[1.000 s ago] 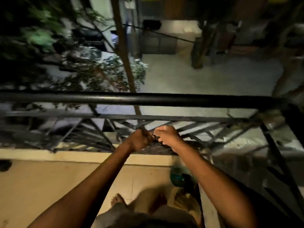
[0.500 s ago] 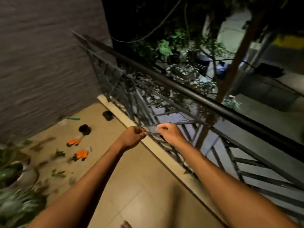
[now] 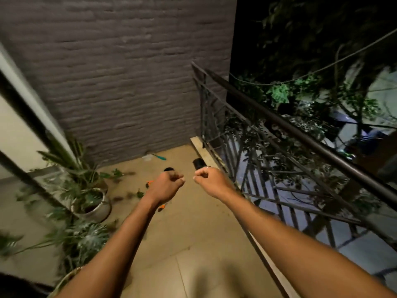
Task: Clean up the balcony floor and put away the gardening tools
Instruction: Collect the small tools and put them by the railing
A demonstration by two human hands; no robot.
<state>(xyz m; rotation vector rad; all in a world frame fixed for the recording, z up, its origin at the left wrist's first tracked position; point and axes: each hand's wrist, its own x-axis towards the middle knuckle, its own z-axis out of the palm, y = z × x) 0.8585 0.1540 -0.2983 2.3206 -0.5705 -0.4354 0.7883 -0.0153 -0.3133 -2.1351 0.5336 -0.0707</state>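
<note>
**A:** Head view first: what are your hands doing?

**B:** Both arms reach out over the balcony floor [image 3: 193, 244]. My left grip [image 3: 165, 186] is curled into a fist, and so is my right grip [image 3: 209, 179], which has a ring on one finger. The two are close together but not touching, and I see nothing held in either.

**A:** And the gardening tools?

**B:** A teal-handled tool [image 3: 160, 157] lies at the foot of the grey wall [image 3: 129, 82]. Some orange bits [image 3: 161, 206] show from behind my left wrist, but they're too hidden to name.

**A:** What else is on the floor?

**B:** A small black pot [image 3: 198, 163] stands near the railing [image 3: 300, 130], just beyond my right knuckles. Leaf scraps [image 3: 129, 195] are scattered on the tiles between my left arm and the potted plant [image 3: 94, 205].
</note>
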